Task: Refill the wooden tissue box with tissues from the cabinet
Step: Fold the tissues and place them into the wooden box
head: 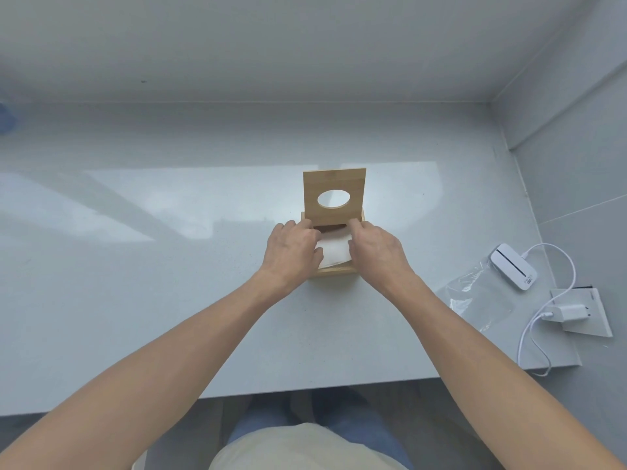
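Head view showed the wooden tissue box [334, 270] with its lid [334, 184] raised upright, white tissues [334, 253] inside; left hand [293, 247] and right hand [376, 249] gripped the stack's sides.

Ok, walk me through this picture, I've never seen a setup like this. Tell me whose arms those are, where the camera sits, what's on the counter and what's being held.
There is no machine here. The camera is worn on a person's head and looks forward and down, so the two bare arms belong to the wearer.

On the pale counter stands a wooden tissue box with its lid tipped upright; the lid has an oval hole. The left hand and right hand press a white stack of tissues down into the open box.

At the right lie a clear plastic bag, a small white device with a cable, and a white plug in a socket plate.
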